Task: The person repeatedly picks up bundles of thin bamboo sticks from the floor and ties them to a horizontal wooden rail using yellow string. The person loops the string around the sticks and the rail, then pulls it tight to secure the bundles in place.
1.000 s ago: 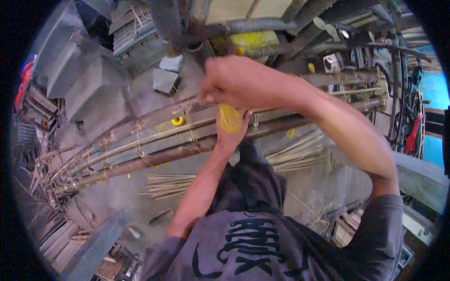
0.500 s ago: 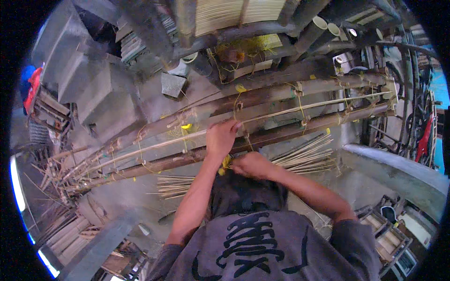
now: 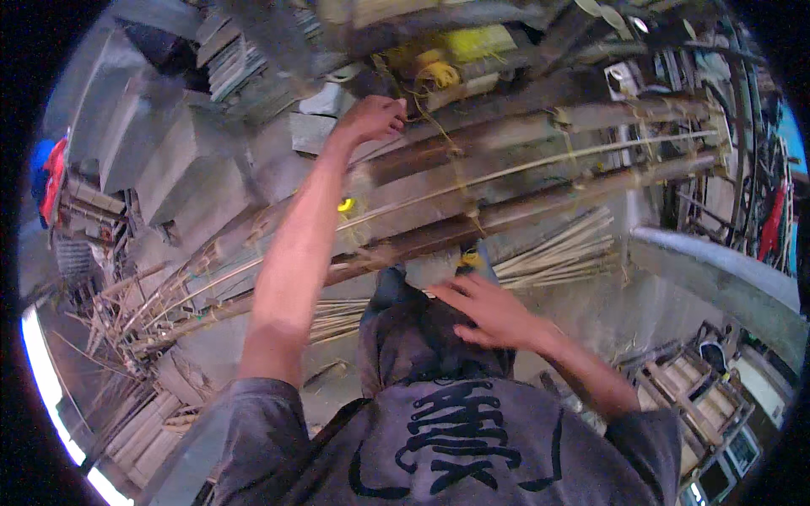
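While the left hand (image 3: 371, 118) is stretched up and away from the body, it is closed in a fist around a thin yellow cord (image 3: 439, 135), pulling it taut above the bamboo poles (image 3: 506, 173). The step in hand looks like lashing: the cord runs down from that fist across the poles toward a wrap near the lower pole, so a binding seems to be getting tightened. The next move probably calls for keeping tension on the cord and bringing the free end round the poles again, or knotting it, without letting the loops slacken.

The poles lie side by side as 1 bundle, their long axis running from the lower left of the view, where the ends splay out among loose sticks, up to the right, where several earlier yellow ties cross them. A small yellow spool (image 3: 346, 205) sits just beside the left forearm, against the poles.

Further right, the right hand (image 3: 489, 314) rests open and flat, fingers spread, on the dark cloth over the person's knee (image 3: 422, 337), gripping nothing. Beyond it a sheaf of thin bamboo splints (image 3: 553, 253) lies on the floor.
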